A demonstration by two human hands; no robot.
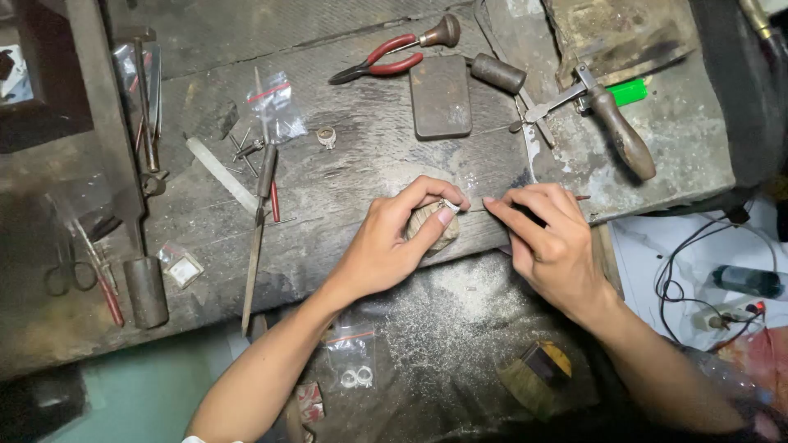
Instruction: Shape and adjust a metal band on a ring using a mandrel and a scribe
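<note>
- Left hand (386,246) grip pinches a small ring (450,205) on a wooden peg (431,226); right hand (550,242) grip pinches a thin tool — hidden.
- One pair of red pliers (382,61), two files.
- Worn, dusty wooden table (345,180).

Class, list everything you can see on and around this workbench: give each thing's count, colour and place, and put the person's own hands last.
pliers: one, red handles, top centre of bench
metal block: one, dark, right of the pliers
saw frame: one, brown wooden handle, top right
green lighter: one, beside the saw frame
ring: one, silvery, loose, left of the block
long file: one, dark, left of centre
scissors: one pair, dark, far left
small bag: one, clear, two rings inside, bottom centre
brush: one, tan bristles, bottom right
left hand: pinching a small silvery piece at bench edge
right hand: fingers on a thin tool touching that piece
</note>
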